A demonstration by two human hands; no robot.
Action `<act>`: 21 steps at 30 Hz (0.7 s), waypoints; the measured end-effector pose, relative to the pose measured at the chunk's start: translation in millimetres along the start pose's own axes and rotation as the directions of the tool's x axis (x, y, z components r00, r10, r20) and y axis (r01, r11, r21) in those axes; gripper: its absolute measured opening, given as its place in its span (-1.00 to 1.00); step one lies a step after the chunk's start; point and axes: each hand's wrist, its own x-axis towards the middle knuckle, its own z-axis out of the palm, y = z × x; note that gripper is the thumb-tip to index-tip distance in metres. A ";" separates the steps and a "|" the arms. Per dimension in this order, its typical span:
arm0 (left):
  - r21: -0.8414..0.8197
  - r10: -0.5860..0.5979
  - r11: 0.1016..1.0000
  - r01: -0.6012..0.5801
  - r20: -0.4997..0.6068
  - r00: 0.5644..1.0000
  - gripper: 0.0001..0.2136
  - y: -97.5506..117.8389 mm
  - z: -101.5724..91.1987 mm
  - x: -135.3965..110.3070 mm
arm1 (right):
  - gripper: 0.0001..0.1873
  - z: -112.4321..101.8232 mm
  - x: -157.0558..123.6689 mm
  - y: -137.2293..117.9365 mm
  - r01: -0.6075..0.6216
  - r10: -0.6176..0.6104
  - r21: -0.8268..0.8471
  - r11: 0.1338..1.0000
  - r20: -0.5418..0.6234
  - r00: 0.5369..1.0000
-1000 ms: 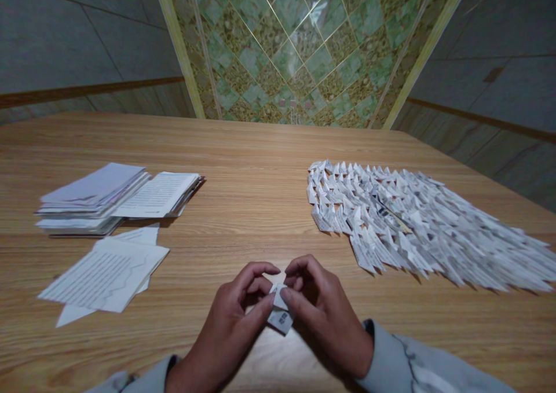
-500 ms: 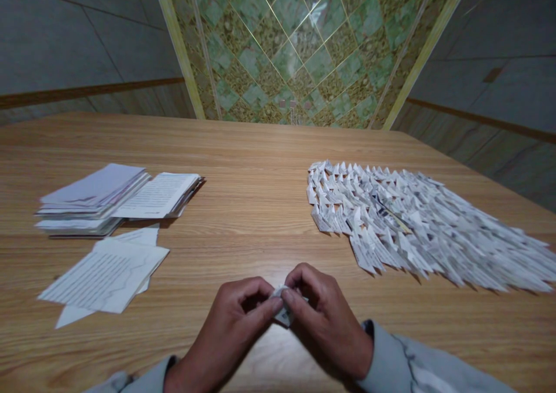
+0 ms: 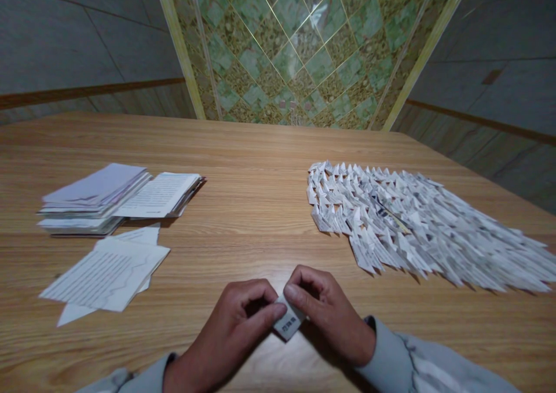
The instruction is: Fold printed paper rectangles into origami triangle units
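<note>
A small folded piece of printed paper (image 3: 288, 325), squarish with dark characters near its lower corner, is pinched between both hands just above the table's near side. My left hand (image 3: 243, 318) grips its left edge, thumb on top and fingers curled behind. On the upper right edge, my right hand (image 3: 328, 309) holds it the same way, thumb pressed on the paper. The fingertips behind the paper are partly hidden. Off to the right lie many folded paper boats (image 3: 399, 225), packed in rows with pointed tips upward.
On the left of the wooden table (image 3: 243, 208) sits a stack of paper sheets (image 3: 93, 187), with a printed pile (image 3: 158, 195) against it. Nearer me, loose printed sheets (image 3: 108, 274) overlap. A tiled wall (image 3: 289, 51) stands beyond the far edge.
The folded paper has turned and shows more of its face, with printed characters now visible. My thumbs have moved slightly apart, and both hands still grip it.
</note>
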 end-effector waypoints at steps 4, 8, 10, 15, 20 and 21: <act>-0.161 -0.068 0.985 0.059 -0.052 0.996 -0.71 -2.0 -3.6 1.6 | -0.58 -4.4 1.1 -2.2 -0.008 0.008 -0.028 1.000 0.002 1.000; -0.229 -0.088 0.971 0.069 -0.074 0.993 -0.73 -0.2 -5.7 4.4 | -0.61 -3.9 1.1 -3.1 0.013 -0.015 -0.053 0.998 -0.039 0.999; -0.253 -0.079 0.966 0.056 -0.084 0.993 -0.76 1.8 -4.5 6.3 | -0.63 -2.5 1.2 -2.3 0.026 -0.029 -0.032 0.999 -0.076 0.997; -0.335 -0.116 0.936 0.110 0.002 0.993 -0.78 1.5 2.1 7.9 | -0.67 0.8 1.1 0.9 0.027 -0.018 0.049 0.998 -0.171 0.985; -0.139 -0.085 0.987 0.082 -0.010 0.996 -0.78 -5.3 2.4 3.8 | -0.74 1.6 -1.7 -0.7 0.011 -0.008 0.030 0.999 -0.098 0.995; -0.045 -0.055 0.997 0.055 -0.005 0.998 -0.76 -5.3 1.6 3.2 | -0.76 1.3 -2.1 -1.0 0.020 -0.021 -0.015 1.000 -0.090 0.996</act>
